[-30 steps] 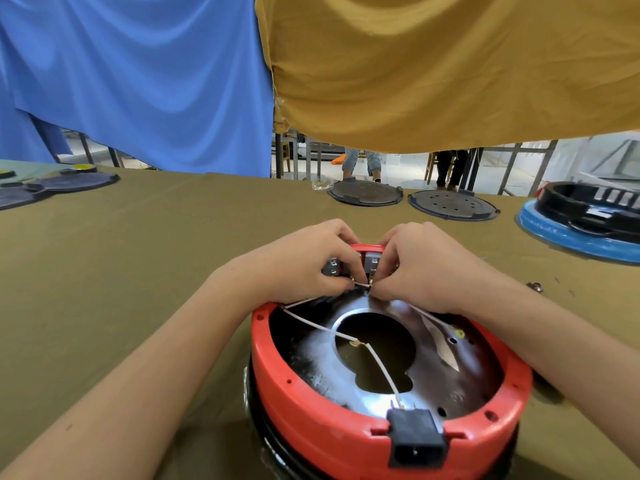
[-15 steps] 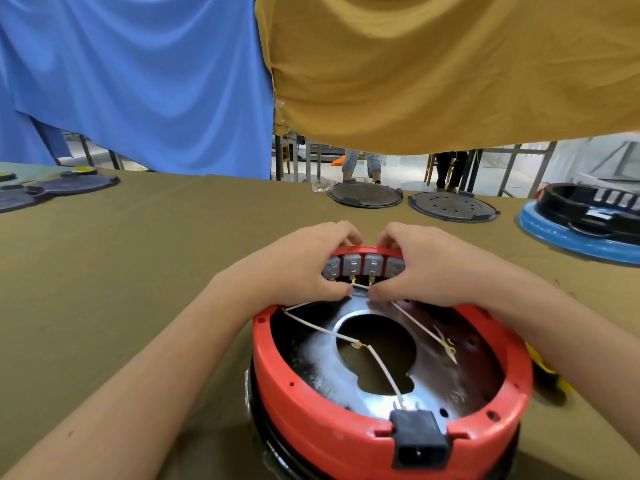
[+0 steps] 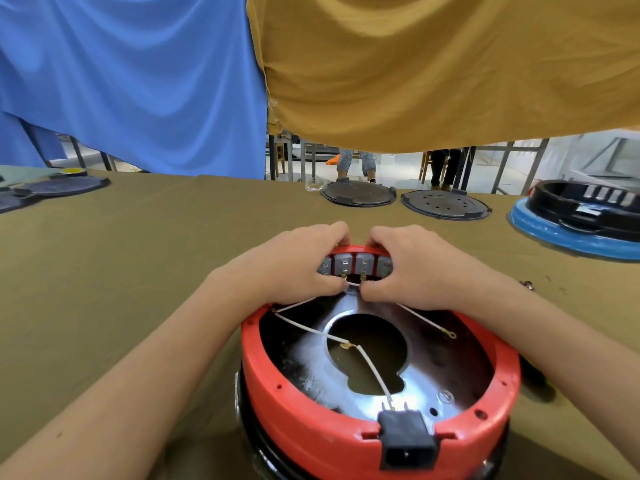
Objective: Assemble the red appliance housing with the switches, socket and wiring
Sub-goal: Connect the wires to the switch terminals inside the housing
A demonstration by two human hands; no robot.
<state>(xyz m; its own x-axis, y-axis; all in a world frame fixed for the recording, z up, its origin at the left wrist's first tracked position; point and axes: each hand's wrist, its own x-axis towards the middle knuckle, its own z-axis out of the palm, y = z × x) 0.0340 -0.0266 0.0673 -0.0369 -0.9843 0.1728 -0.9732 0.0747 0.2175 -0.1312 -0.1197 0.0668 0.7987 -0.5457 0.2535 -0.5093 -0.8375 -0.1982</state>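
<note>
Red housing [image 3: 311, 424] near centre on counter [image 3: 121, 271], your left hand [image 3: 294, 268] and right hand [image 3: 415, 271] curled round the switches [image 3: 353, 265] at its far rim, socket [image 3: 407, 441] at near rim, white wires [image 3: 311, 327] inside.

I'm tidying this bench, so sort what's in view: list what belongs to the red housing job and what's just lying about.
In the job:
red housing
row of grey switches, gripped by the left hand and right hand
black socket
white wires

Lying about:
two dark round plates
blue-rimmed black housing
dark plates at far left
</note>
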